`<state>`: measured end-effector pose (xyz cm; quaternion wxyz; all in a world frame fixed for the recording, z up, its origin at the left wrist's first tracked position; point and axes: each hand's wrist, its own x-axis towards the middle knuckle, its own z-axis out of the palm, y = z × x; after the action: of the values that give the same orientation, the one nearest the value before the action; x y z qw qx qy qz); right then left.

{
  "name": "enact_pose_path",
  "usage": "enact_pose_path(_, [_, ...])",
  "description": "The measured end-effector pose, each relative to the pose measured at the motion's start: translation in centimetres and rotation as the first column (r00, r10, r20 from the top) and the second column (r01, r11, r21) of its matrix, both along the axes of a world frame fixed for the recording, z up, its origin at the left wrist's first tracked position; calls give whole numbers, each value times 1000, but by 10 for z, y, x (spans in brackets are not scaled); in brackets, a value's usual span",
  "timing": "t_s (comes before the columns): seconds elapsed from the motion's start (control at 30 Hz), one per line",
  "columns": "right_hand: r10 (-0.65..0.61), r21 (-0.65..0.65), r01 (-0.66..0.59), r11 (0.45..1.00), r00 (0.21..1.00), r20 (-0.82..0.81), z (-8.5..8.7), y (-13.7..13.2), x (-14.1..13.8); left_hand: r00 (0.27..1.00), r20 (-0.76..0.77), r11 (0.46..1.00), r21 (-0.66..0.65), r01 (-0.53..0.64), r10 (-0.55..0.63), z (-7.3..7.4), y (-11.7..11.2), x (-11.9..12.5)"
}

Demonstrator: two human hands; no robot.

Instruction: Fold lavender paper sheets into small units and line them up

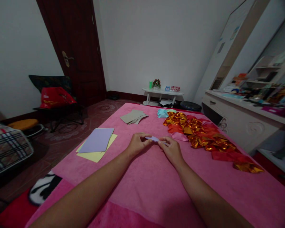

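Observation:
My left hand [138, 144] and my right hand [171, 149] meet over the middle of a pink cloth [142, 190], both pinching a small folded lilac paper [154, 138] between fingertips. The paper is held just above the cloth. To the left of my hands lies a lilac sheet [97, 140] on top of a yellow sheet [95, 155]. Beyond them sits a small fan of grey-brown papers [133, 117].
A long pile of red and gold foil folded pieces [204, 134] runs along the right side of the cloth, with a pale blue piece [162, 113] at its far end. A white dresser [242, 123] stands right, a small white table [163, 92] at the back, a dark door [73, 50] and chair [54, 95] left.

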<state>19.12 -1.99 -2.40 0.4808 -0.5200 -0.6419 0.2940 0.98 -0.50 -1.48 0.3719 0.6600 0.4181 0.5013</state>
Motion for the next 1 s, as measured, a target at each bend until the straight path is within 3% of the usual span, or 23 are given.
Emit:
enact_pose_path(0.2, [-27, -10, 27, 1000, 999, 16, 3, -2, -2, 999, -50, 999, 49, -10, 12, -6, 4, -2])
enact_pose_path(0.43, [-6, 95, -7, 995, 990, 139, 4, -3, -4, 1000, -24, 1000, 4, 9, -9, -1, 0, -1])
enact_pose_path(1.0, [-60, 112, 36, 993, 974, 219, 4, -4, -4, 992, -121, 995, 88, 35, -24, -1, 0, -2])
